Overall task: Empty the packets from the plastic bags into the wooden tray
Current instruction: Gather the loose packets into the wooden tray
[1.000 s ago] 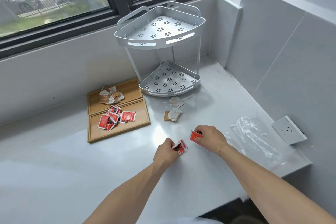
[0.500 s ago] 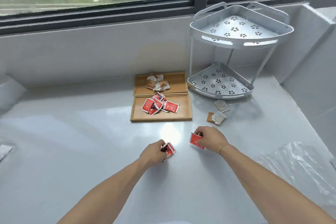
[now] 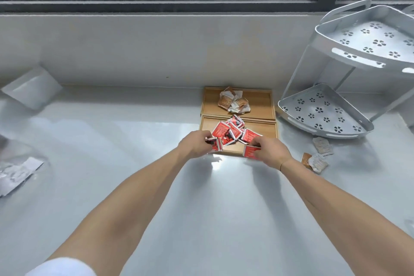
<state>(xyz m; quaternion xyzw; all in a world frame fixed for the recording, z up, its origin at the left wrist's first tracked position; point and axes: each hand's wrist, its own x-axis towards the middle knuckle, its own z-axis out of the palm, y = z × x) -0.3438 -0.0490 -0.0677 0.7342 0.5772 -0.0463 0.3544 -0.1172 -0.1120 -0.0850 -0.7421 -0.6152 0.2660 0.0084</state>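
A wooden tray (image 3: 266, 129) with two compartments lies on the white counter near the wall. Its near compartment holds a pile of red packets (image 3: 233, 131); its far compartment holds brown-and-white packets (image 3: 234, 101). My left hand (image 3: 195, 147) grips a few red packets (image 3: 215, 143) over the tray's near left corner. At the tray's front edge, my right hand (image 3: 270, 150) pinches a single red packet (image 3: 250, 152). Three brown-and-white packets (image 3: 317, 155) rest loose on the counter right of the tray.
A white two-tier corner rack (image 3: 349, 96) stands at the right against the wall. A crumpled clear plastic bag (image 3: 15, 170) lies at the left edge. A white block (image 3: 33, 89) leans by the wall at far left.
Both hands have carried their red packets forward from mid-counter to the tray's near compartment. My view has swung left, so the tray now sits at centre.
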